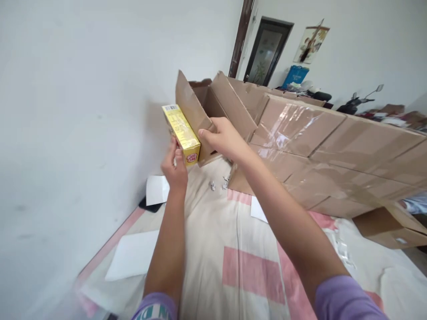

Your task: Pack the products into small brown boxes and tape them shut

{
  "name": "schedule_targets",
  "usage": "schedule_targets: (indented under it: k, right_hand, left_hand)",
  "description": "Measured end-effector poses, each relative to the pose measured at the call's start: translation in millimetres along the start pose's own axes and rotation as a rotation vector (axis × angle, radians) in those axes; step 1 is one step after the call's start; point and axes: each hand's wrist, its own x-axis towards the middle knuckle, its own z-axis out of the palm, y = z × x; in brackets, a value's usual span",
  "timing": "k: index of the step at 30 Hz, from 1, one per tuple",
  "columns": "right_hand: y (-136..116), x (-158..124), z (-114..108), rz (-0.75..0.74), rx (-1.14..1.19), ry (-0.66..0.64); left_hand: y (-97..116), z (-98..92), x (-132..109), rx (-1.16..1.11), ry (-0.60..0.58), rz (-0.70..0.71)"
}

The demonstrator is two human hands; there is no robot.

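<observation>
My left hand (175, 163) grips a long yellow box (182, 129) with printed sides, a barcode at its far end and a pink-red logo on its near end. The yellow box is held beside the outside of a cardboard box flap (191, 104). Pinched between the thumb and fingers of my right hand (224, 137) is the edge of that same flap. Behind the flap stands an open cardboard box (216, 106), its inside partly visible; what it holds I cannot make out.
A wall of taped cardboard boxes (310, 151) runs to the right. White sheets (133, 253), a dark flat object (151, 205) and small grey crumpled bits (212, 185) lie on the cloth-covered surface (207, 249). Another open carton (390, 224) sits at right. The white wall (73, 133) is close on the left.
</observation>
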Motion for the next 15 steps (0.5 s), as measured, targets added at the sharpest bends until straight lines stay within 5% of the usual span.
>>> schedule_targets:
  k: [3, 6, 10, 15]
  right_hand:
    - [-50, -54, -44, -0.033, 0.042, -0.104]
    - [-62, -126, -83, -0.001, 0.047, -0.252]
    - [-33, -229, -109, 0.133, -0.040, -0.526]
    - [21, -331, -117, 0.287, -0.091, -0.669]
  left_hand:
    - [81, -42.9, -14, 0.188, -0.032, 0.117]
    - [132, -74.1, -69, 0.341, -0.155, 0.135]
    - [143, -92.2, -178, 0.415, -0.467, 0.356]
    - [143, -84.4, -286, 0.370, -0.685, 0.570]
